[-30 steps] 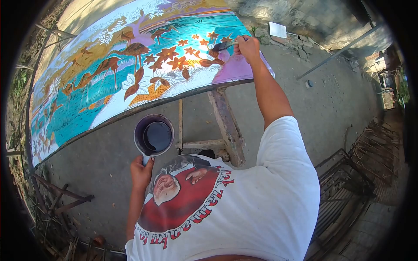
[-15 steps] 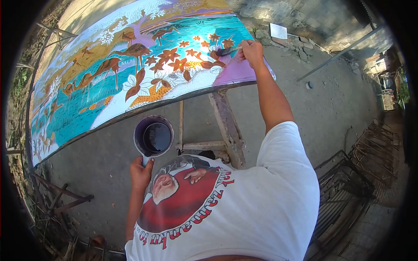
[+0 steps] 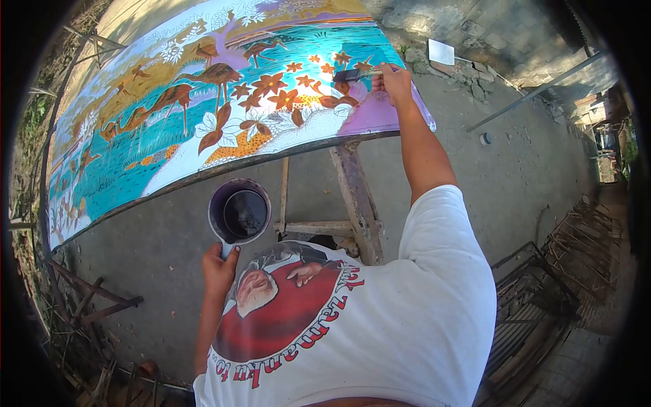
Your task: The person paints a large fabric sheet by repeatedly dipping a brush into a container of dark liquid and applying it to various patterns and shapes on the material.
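My right hand (image 3: 393, 84) is closed around the handle of a wide flat paintbrush (image 3: 348, 75). The dark bristles lie over the right part of a stretched, painted cloth (image 3: 291, 139), beside orange-brown flowers and a purple patch. Birds, leaves and turquoise water cover much of the cloth. Below its front edge, my left hand (image 3: 220, 266) grips the pale handle of a dipper (image 3: 212, 210). Dark liquid (image 3: 245, 214) fills part of the dipper, which I hold upright in front of my shirt.
A wooden trestle (image 3: 355, 203) stands under the cloth's front edge. On the concrete floor are a small can (image 3: 485, 138) and, farther back, a white board (image 3: 441, 52) by broken stones. Metal racks (image 3: 529, 285) are at the lower right, crossed sticks (image 3: 102, 302) at the left.
The brush has shifted slightly up and left over the cloth, its head turned flatter, with my right hand still around it. The dipper stays in place in my left hand.
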{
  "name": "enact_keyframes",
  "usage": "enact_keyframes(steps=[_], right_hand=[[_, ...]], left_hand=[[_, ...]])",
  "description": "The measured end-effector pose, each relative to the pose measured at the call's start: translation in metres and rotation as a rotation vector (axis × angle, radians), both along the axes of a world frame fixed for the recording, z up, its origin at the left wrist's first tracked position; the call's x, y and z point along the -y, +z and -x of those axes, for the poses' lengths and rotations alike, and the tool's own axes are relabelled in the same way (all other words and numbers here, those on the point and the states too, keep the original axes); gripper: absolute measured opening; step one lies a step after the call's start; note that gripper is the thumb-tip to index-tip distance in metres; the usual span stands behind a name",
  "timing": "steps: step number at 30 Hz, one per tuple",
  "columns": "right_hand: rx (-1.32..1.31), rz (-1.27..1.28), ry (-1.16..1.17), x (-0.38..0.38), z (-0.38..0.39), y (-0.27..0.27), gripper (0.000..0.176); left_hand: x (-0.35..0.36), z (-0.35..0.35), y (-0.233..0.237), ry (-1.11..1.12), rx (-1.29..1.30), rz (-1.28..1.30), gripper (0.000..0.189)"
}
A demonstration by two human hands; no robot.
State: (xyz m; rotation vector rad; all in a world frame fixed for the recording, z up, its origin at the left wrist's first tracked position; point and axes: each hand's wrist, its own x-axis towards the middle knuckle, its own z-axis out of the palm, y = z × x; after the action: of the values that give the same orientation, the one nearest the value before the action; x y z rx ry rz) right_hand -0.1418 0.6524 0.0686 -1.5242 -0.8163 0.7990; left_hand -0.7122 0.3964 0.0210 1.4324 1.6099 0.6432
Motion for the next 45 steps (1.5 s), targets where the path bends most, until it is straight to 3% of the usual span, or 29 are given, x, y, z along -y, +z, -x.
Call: enact_keyframes(steps=[7,13,19,21,27,31,36,40,42,45], right_hand=[[0.032,0.057,0.009,0.01,-0.013,0.007,0.031],[0.046,-0.141,-0.033,0.013,0.012,0.014,0.026],[0.335,-0.014,0.003,0.019,0.028,0.029,0.024],[0.328,-0.134,0.129,0.015,0.034,0.026,0.02],[0.434,-0.123,0.293,0.001,0.046,0.013,0.017],[0.508,-0.124,0.306,-0.004,0.042,0.005,0.017],[0.611,-0.097,0.16,-0.006,0.037,0.016,0.019],[0.517,-0.161,0.223,-0.013,0.041,0.003,0.02],[0.684,-0.211,0.274,-0.016,0.041,-0.005,0.017],[0.726,-0.154,0.197,-0.011,0.03,-0.001,0.02]], left_hand=[[0.001,-0.002,0.003,0.02,0.006,0.001,0.031],[-0.002,0.0,-0.004,-0.001,-0.003,-0.01,0.031],[-0.002,-0.003,0.001,-0.004,-0.024,-0.018,0.031],[-0.002,-0.004,0.004,-0.006,-0.017,-0.01,0.03],[-0.001,-0.005,0.004,-0.007,-0.009,-0.012,0.03],[0.001,-0.003,0.004,-0.027,-0.054,-0.059,0.031],[0.006,-0.001,0.003,0.026,-0.013,-0.026,0.032],[0.006,-0.001,0.001,0.024,-0.016,-0.026,0.032],[0.006,-0.001,0.004,0.019,-0.02,-0.035,0.032],[0.007,0.001,0.004,0.035,-0.019,-0.022,0.032]])
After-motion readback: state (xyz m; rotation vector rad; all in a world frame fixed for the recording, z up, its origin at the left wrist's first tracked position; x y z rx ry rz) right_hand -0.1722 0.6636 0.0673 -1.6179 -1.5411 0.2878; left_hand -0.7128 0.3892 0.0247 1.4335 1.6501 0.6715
